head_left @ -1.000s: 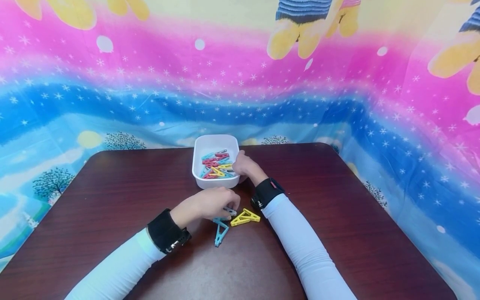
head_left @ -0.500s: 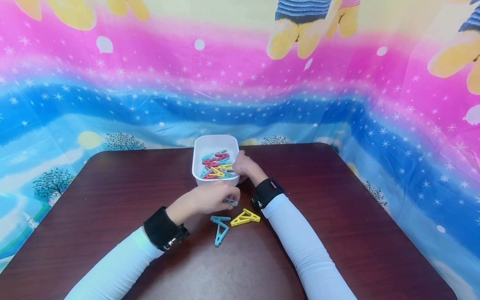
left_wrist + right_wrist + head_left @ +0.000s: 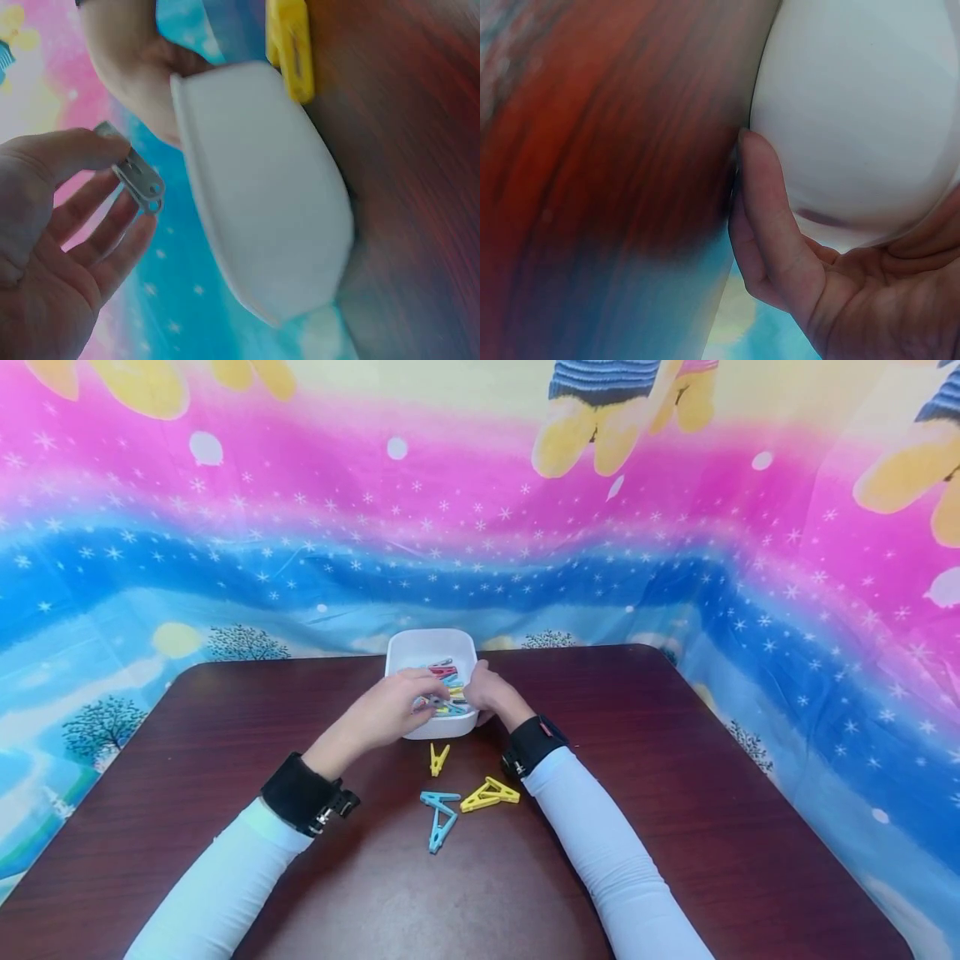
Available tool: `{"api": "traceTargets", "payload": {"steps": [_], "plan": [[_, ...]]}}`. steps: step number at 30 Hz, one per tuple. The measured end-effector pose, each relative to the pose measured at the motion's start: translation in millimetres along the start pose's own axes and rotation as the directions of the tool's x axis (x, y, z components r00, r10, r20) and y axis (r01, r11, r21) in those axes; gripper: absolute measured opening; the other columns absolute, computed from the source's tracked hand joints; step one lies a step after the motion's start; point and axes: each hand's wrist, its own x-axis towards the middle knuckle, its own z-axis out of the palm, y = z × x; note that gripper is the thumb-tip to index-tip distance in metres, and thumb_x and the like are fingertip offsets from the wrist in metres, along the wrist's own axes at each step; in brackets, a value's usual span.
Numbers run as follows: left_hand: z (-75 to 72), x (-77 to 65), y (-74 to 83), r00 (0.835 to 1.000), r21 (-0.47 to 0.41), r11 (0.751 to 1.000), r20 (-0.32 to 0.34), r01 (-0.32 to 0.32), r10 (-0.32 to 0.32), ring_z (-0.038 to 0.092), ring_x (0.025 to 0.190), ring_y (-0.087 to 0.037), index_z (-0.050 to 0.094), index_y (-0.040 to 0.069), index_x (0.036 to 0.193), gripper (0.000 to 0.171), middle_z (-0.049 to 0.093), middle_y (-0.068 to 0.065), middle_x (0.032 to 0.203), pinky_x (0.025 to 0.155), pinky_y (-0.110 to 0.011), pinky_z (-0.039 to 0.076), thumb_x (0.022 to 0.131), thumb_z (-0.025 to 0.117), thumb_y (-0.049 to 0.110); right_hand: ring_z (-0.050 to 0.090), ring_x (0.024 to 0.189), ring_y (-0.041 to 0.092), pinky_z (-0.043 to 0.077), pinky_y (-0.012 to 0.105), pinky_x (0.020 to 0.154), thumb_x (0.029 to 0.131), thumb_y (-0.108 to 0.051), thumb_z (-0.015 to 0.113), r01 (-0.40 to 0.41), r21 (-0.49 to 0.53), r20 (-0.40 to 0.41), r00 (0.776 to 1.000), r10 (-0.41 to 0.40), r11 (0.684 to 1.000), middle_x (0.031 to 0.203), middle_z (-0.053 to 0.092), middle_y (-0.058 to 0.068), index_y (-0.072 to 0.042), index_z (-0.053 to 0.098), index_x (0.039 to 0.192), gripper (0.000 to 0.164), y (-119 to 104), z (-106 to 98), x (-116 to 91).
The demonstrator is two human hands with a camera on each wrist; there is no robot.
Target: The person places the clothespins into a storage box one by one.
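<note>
My left hand (image 3: 382,706) is over the near left part of a white plastic bin (image 3: 431,647). Between its thumb and fingers it pinches a grey clothespin (image 3: 141,174), plain to see in the left wrist view. My right hand (image 3: 497,689) grips the bin's right side, and in the right wrist view its fingers (image 3: 769,199) lie against the lower wall. Inside the bin are several clothespins, red, blue and yellow, partly hidden by the left hand. On the table in front lie a yellow clothespin (image 3: 438,760), more yellow ones (image 3: 491,794) and blue ones (image 3: 441,822).
The bin stands near the back edge of a dark red-brown wooden table (image 3: 300,693). A printed cloth backdrop (image 3: 450,527) hangs right behind and around the table. Black straps with cameras (image 3: 303,797) circle both wrists.
My left hand has lifted the grey clothespin from the table and carried it up and away to over the bin. A yellow clothespin beneath it has come into sight. My right hand stays put.
</note>
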Motion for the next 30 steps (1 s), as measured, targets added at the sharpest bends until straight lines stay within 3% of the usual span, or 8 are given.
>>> {"api": "traceTargets", "payload": {"steps": [4, 9, 18, 30], "plan": [[0.2, -2.6, -16.0, 0.992, 0.034, 0.992, -0.013, 0.124, -0.124, 0.057, 0.097, -0.017, 0.066, 0.016, 0.107, 0.026, 0.063, 0.002, 0.103, 0.087, -0.035, 0.050, 0.082, 0.071, 0.015, 0.062, 0.075, 0.032, 0.056, 0.041, 0.052, 0.097, -0.009, 0.041, -0.024, -0.004, -0.008, 1.000, 0.024, 1.000, 0.121, 0.043, 0.022, -0.011, -0.006, 0.147, 0.069, 0, 1, 0], [4.5, -4.0, -27.6, 0.980, 0.080, 0.977, -0.042, 0.198, -0.195, 0.057, 0.094, -0.019, 0.067, 0.015, 0.106, 0.027, 0.063, 0.001, 0.099, 0.085, -0.036, 0.050, 0.079, 0.073, 0.013, 0.061, 0.077, 0.031, 0.056, 0.042, 0.051, 0.097, -0.008, 0.042, -0.028, 0.010, -0.007, 1.000, 0.028, 1.000, 0.117, 0.045, 0.021, -0.012, -0.005, 0.148, 0.070, -1, 2, 0], [14.7, -3.9, -34.9, 0.974, 0.120, 0.966, -0.029, 0.228, -0.226, 0.057, 0.092, -0.019, 0.068, 0.015, 0.105, 0.027, 0.064, -0.002, 0.099, 0.085, -0.037, 0.051, 0.079, 0.073, 0.010, 0.062, 0.072, 0.031, 0.056, 0.041, 0.052, 0.097, -0.007, 0.040, -0.012, 0.011, -0.009, 1.000, 0.012, 1.000, 0.121, 0.042, 0.022, -0.011, -0.005, 0.148, 0.068, -1, 2, -2], [20.8, -4.4, -37.9, 0.967, 0.087, 0.964, -0.012, 0.253, -0.253, 0.059, 0.095, -0.022, 0.067, 0.013, 0.108, 0.029, 0.064, -0.004, 0.101, 0.087, -0.041, 0.051, 0.080, 0.074, 0.013, 0.062, 0.076, 0.030, 0.056, 0.038, 0.050, 0.097, -0.010, 0.042, -0.023, -0.010, -0.020, 1.000, 0.022, 1.000, 0.120, 0.045, 0.021, -0.011, -0.004, 0.148, 0.069, -1, 1, -2]]}}
